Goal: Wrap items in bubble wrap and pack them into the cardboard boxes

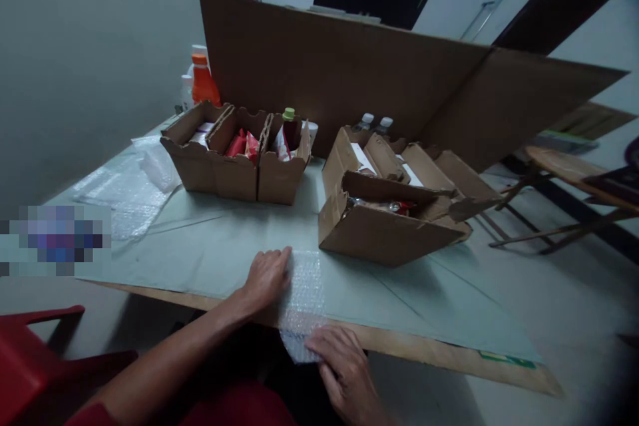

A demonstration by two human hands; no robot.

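Note:
A strip of clear bubble wrap (303, 293) lies at the table's near edge and hangs slightly over it. My left hand (267, 276) rests flat on the wrap's left side, fingers together. My right hand (344, 366) touches the wrap's lower end with its fingertips, just below the table edge. Behind the wrap sits an open cardboard box (384, 229) with bottles and red-capped items inside.
A row of small cardboard boxes (234, 160) holds red packets and a green-capped bottle. More bubble wrap (132, 186) lies at the left. An orange bottle (204, 83) stands behind. A large cardboard sheet (349, 66) leans at the back. A red chair (30, 359) is lower left.

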